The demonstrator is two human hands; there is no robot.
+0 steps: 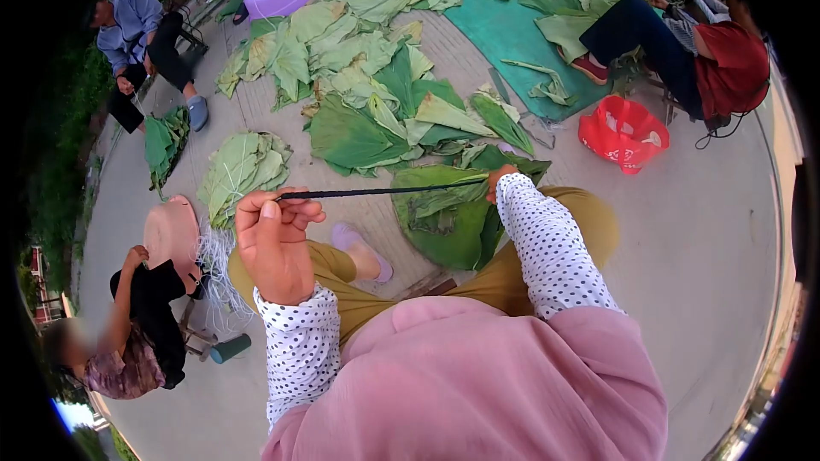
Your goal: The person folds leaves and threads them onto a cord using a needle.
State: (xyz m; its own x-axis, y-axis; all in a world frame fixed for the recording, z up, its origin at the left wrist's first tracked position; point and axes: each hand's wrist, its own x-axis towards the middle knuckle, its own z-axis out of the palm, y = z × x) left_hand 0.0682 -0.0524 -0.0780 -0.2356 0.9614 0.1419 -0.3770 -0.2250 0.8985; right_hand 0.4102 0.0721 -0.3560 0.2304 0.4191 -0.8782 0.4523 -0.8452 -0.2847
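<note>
A thin black rod or cord (384, 191) stretches nearly level between my two hands. My left hand (278, 243) pinches its left end between thumb and fingers, palm turned up. At the other end, my right hand (502, 179) is closed around it, its fingers partly hidden by the sleeve and leaves. Just below the black piece, a stack of large green leaves (444, 226) lies between my knees. A tied bundle of pale green leaves (243, 172) rests on the ground beyond my left hand.
Many loose leaves (342, 43) cover the ground ahead, some on a green sheet (478, 38). A red bag (623, 132) stands at right, a pink basin (171, 235) and white strings (222, 282) at left. Seated people (137, 26) are around, including at lower left (128, 350) and right (726, 68).
</note>
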